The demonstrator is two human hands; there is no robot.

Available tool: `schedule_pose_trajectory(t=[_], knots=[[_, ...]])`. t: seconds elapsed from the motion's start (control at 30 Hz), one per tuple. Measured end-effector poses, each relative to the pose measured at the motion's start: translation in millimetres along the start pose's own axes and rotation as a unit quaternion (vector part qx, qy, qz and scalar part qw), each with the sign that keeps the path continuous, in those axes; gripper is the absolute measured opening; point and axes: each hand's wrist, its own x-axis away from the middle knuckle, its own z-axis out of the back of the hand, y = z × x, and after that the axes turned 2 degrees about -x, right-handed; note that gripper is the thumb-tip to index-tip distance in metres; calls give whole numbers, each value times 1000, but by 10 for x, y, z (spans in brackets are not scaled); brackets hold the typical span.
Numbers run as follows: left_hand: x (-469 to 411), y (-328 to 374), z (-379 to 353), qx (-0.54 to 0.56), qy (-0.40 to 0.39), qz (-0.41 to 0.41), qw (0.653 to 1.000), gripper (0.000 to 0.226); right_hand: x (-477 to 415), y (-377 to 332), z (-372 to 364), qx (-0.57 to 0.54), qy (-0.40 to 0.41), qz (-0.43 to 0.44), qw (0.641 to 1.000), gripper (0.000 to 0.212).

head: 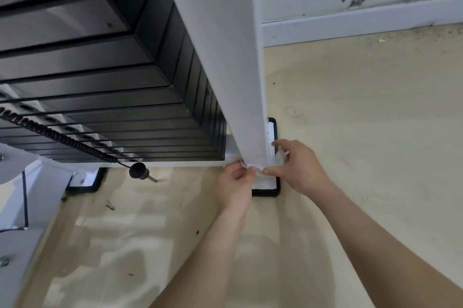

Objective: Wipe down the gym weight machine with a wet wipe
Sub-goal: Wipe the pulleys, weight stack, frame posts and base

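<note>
A white upright post (225, 57) of the weight machine runs down to a white foot plate (265, 183) on a black rubber pad. A white wet wipe (255, 167) is wrapped round the bottom of the post. My left hand (236, 182) pinches the wipe's left end at the post's front. My right hand (295, 167) holds the wipe's right side, thumb in front and fingers curled round the post's right face. Behind the post stands the black weight stack (112, 97).
A black coiled cord with a selector pin (139, 171) hangs at the stack's lower front. A second white foot (85, 180) sits to the left. The beige floor (363, 119) spreads right and near; a scuffed white wall and skirting board (350, 22) lie behind.
</note>
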Motion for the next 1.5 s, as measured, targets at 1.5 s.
schedule_pose_trajectory(t=[1.5], knots=[[384, 132, 165, 4, -176, 35, 984, 83, 103, -177, -552, -232, 45, -6, 972, 80]])
